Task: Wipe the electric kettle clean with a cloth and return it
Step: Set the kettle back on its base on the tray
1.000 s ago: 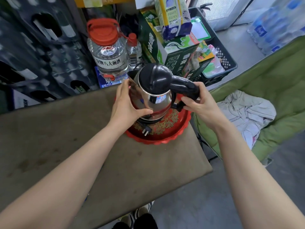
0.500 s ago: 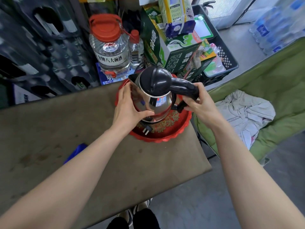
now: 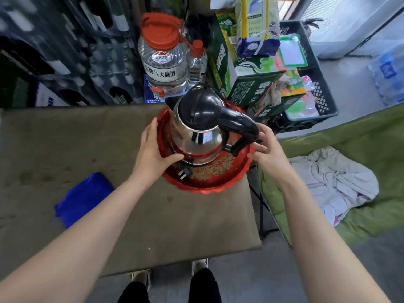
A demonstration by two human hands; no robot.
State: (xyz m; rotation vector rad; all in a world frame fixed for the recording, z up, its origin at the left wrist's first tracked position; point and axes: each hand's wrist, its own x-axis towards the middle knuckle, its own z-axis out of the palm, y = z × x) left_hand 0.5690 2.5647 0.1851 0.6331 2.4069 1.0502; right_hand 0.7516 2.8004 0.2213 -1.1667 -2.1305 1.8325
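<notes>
Electric kettle [image 3: 197,132] standing in a round tray [image 3: 209,182] at the table's [image 3: 131,215] far right corner; plug [image 3: 182,174] in the tray before it; folded cloth [image 3: 84,199] on the table, left; large lidded jug [image 3: 162,55] behind.

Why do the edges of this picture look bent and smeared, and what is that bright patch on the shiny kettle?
Head view: the wide lens bows the table edge and stretches the arms; the crates at upper left are smeared, probably motion blur. The patch on the kettle is a reflection, probably of the bright window at upper right. The blue cloth is soft-edged.
</notes>
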